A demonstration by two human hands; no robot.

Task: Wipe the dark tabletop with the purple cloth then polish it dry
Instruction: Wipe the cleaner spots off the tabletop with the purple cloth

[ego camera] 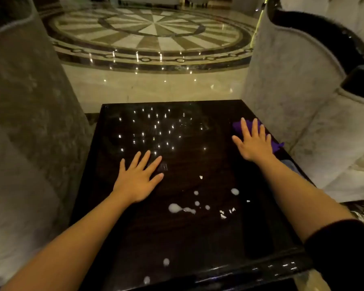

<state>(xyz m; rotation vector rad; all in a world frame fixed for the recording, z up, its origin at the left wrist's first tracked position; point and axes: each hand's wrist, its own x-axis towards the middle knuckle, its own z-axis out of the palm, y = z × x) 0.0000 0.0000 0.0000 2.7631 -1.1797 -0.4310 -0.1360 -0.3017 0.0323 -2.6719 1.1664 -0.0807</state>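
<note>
While both bare forearms reach out over the dark surface, the right hand lies flat with its fingers spread and straight, palm down on the purple cloth. That cloth sits near the far right edge of the surface, bunched under the palm, with purple showing beyond the fingertips on the far side and again past the little-finger side of the hand; nothing is gripped, the hand merely presses on top of it. A black sleeve covers the right arm above the forearm.

The left hand is likewise flat and fully open, fingers fanned, resting palm down on bare surface left of centre, well apart from the cloth and holding nothing.

Between the two arms, nearer the person, whitish drops and smears of liquid dot the glossy top, with a few more drops close to the near edge. The far half of the surface mirrors a scatter of small ceiling lights.

Pale upholstered armchairs flank the surface: one on the left, one on the right with dark trim along its curved top. Beyond the far edge lies a polished marble floor with a large round inlay of alternating light and brown wedges ringed by a dark patterned border.
</note>
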